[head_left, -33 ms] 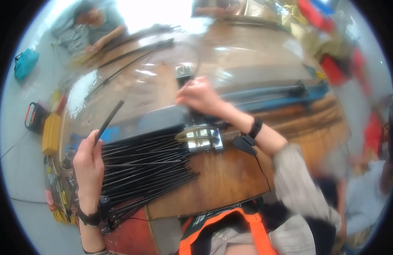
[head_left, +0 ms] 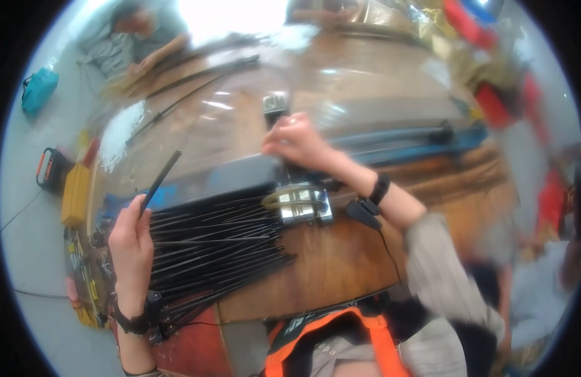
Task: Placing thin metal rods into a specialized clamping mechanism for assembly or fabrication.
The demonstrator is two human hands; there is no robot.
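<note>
My left hand (head_left: 130, 239) is closed round the lower end of a slim black rod (head_left: 162, 179), which slants up and away to the right; something pale and thin shows at its tip. Below lies a broad layer of black rods (head_left: 209, 248) across the table. My right hand (head_left: 297, 141) has its fingers pressed together over the middle of the table, near a small upright black device with a pale top (head_left: 275, 105). What those fingers hold, if anything, is too blurred to tell. A shiny metal fixture (head_left: 303, 204) with a yellowish curved piece sits just below that hand.
White short pieces (head_left: 122, 138) form a pile at the left. Long blue-wrapped items (head_left: 403, 144) lie to the right. A yellow box (head_left: 76, 195) stands past the left edge. A dark corded device (head_left: 364, 213) is beside my right wrist. Another person (head_left: 146, 41) works across the table.
</note>
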